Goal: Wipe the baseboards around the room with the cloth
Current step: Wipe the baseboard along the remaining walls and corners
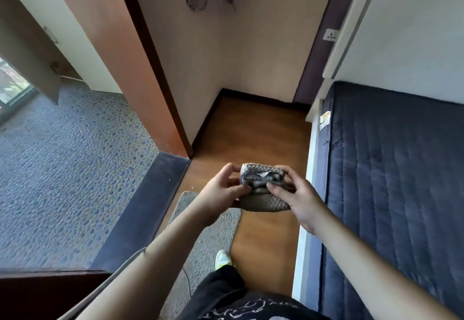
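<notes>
Both bare forearms extend forward from the lower edge of the view and converge at its centre, hands close together at the same height. The left hand [221, 189] curls its fingers and thumb inward, pinching the cloth [261, 189]. The right hand [298, 194] grips the cloth from the opposite side, thumb lying across its top.
</notes>
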A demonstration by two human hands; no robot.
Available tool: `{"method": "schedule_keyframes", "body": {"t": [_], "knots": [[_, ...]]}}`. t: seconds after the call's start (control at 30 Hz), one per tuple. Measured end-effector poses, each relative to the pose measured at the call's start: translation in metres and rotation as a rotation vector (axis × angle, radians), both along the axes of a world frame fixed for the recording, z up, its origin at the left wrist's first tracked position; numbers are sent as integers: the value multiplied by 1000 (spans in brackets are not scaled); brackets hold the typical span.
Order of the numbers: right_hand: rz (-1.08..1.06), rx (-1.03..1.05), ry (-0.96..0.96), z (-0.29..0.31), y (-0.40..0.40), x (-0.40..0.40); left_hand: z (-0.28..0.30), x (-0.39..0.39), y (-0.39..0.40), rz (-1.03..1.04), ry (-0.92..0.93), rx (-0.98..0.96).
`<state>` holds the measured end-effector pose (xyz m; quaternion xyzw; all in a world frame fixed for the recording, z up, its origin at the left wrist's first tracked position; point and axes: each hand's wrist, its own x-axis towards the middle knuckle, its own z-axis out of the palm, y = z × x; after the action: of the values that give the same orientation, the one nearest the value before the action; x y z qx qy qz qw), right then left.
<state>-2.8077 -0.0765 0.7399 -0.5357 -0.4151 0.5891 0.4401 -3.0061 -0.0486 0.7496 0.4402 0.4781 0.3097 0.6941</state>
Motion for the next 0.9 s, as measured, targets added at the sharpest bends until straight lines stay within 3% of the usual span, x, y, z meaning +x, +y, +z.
{"method": "schedule_keyframes", "body": {"t": [0.23, 0.4, 0.5, 0.63, 0.77, 0.9], "knots": [[-4, -12, 94, 13, 83, -7, 4, -12, 82, -35, -159, 50], [-19, 10, 145, 13, 126, 3, 6, 2, 121, -24, -175, 48], [-44, 5, 177, 8, 151, 17, 3, 18, 144, -14, -97, 122], [49, -85, 211, 3, 185, 46, -3, 39, 182, -23, 131, 365], [192, -141, 421, 1, 222, 88, -6, 70, 220, -4, 259, 511], [219, -177, 206, -13, 264, 120, -1, 110, 258, -52, 386, 610]]}}
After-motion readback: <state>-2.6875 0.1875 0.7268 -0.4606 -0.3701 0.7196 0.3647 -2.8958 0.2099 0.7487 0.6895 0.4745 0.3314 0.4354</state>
